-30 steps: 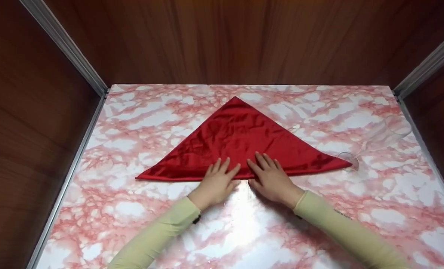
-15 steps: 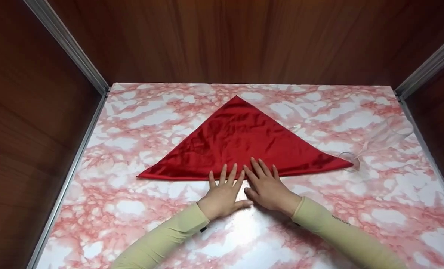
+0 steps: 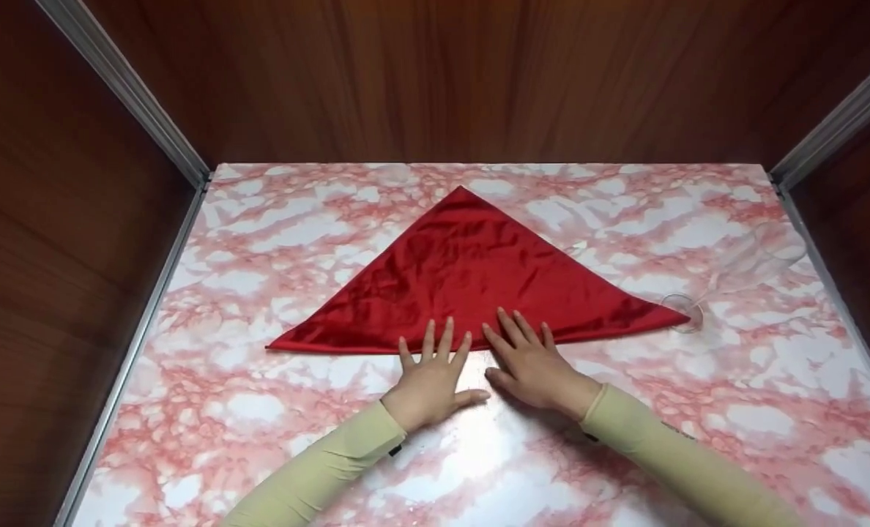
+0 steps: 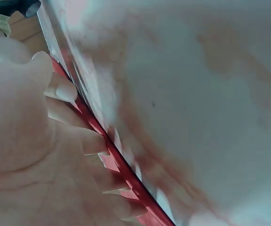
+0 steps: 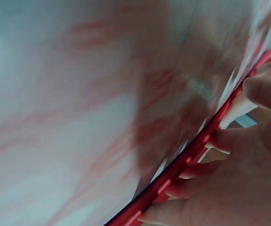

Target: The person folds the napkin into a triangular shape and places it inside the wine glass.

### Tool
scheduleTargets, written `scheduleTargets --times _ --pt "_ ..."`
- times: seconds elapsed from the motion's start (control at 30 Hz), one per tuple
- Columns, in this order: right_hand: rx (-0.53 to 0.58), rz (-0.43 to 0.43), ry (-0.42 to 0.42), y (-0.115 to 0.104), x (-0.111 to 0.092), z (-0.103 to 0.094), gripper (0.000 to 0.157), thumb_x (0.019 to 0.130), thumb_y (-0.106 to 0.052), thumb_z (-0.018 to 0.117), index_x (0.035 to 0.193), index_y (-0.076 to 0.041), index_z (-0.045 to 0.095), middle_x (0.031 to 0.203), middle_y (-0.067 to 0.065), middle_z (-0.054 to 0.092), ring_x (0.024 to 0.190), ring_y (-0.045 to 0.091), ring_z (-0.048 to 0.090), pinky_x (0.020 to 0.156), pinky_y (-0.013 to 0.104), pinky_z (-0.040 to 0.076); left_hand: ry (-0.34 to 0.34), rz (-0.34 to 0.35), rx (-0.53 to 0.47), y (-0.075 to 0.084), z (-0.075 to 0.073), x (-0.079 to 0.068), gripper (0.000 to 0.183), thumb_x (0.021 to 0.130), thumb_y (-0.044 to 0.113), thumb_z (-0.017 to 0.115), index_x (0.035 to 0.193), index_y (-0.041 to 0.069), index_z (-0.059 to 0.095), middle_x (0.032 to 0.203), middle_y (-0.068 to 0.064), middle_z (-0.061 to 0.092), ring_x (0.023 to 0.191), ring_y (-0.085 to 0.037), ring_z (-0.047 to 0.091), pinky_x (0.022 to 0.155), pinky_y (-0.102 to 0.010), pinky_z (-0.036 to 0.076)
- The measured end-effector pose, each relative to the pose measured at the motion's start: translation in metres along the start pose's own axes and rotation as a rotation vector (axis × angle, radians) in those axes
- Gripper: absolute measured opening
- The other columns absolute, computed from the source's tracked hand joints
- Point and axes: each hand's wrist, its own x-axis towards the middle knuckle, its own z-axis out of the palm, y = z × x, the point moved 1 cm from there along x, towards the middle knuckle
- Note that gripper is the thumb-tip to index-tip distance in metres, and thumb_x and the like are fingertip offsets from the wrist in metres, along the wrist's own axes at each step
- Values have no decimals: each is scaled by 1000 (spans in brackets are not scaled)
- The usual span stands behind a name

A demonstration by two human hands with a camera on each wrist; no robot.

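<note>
A shiny red cloth (image 3: 471,271), folded into a triangle, lies flat with its point at the far side and its long folded edge toward me. On the middle of that edge rest the spread, straight fingers of my left hand (image 3: 429,388). My right hand (image 3: 541,369) lies just beside it, fingers straight on the same edge. Both thumbs are off the cloth, over the tabletop. Up close, the fold (image 4: 126,169) runs under the left fingers in the left wrist view. The right wrist view shows the red edge (image 5: 192,153) along the right fingertips.
A clear stemmed glass (image 3: 761,252) lies on its side at the right; its round foot meets the cloth's right corner. The table (image 3: 252,432) has a pink and white marbled surface. Dark wooden panels (image 3: 435,80) with metal edging enclose its back and sides.
My left hand has drawn back toward me, its fingers spreading and its thumb swinging out off the edge. The right hand has shifted back slightly. The cloth keeps its shape and place.
</note>
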Motion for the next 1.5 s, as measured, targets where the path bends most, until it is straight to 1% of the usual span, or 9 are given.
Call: scheduleTargets --times 0.23,0.5,0.63,0.73,0.9,1.0,1.1,1.23,1.5 --pt "35 31 -3 22 -16 -7 70 95 -47 52 152 -15 26 158 15 11 143 38 6 107 66 9 12 -72 -42 -21 0 -10 96 83 77 38 155 20 9 158 -13 -8 141 -40 -10 98 -76 1" --pt "48 71 26 58 -40 -16 71 96 -46 52 152 -12 26 157 18 10 142 42 5 108 65 9 58 -134 -95 -52 -1 -26 94 85 74 40 155 18 10 159 -13 -7 142 -38 -10 100 -74 0" --pt "59 100 26 76 -52 -21 70 97 -47 50 152 -11 24 157 19 7 141 44 2 108 64 7 75 -182 -123 -70 -3 -35 94 86 73 41 154 17 11 158 -12 -7 142 -37 -11 100 -74 0" --pt "78 115 50 89 -62 -25 70 97 -46 50 152 -9 24 157 22 7 140 46 1 109 62 6 89 -215 -143 -84 -5 -42 93 86 72 42 154 17 11 158 -13 -8 142 -37 -12 99 -75 -1" --pt "126 155 90 108 -75 -32 70 97 -44 50 151 -6 26 154 28 7 138 51 0 109 63 6 116 -266 -181 -111 -7 -53 90 89 68 41 154 15 9 158 -16 -10 140 -42 -13 97 -76 -2" --pt "153 183 85 113 -79 -35 69 98 -44 50 151 -6 26 154 29 5 138 52 -1 108 64 6 127 -302 -201 -124 -9 -59 87 91 67 42 154 17 9 157 -18 -9 139 -46 -13 97 -77 -3" --pt "166 199 70 115 -79 -36 70 98 -44 48 151 -6 25 154 30 3 138 52 -2 108 64 5 112 -325 -212 -130 -9 -61 86 90 67 42 154 21 7 157 -18 -10 138 -46 -15 97 -77 -4" --pt "161 213 57 114 -78 -36 71 98 -45 47 151 -4 23 154 30 2 138 52 -2 108 64 4 87 -324 -219 -135 -9 -60 85 90 68 41 154 23 6 157 -18 -12 138 -47 -17 97 -75 -8" --pt "162 211 70 113 -77 -32 70 98 -44 48 150 -4 25 153 31 3 137 53 -1 108 63 5 98 -330 -206 -142 -9 -61 84 90 66 43 154 24 7 157 -18 -11 137 -48 -16 99 -74 -8"
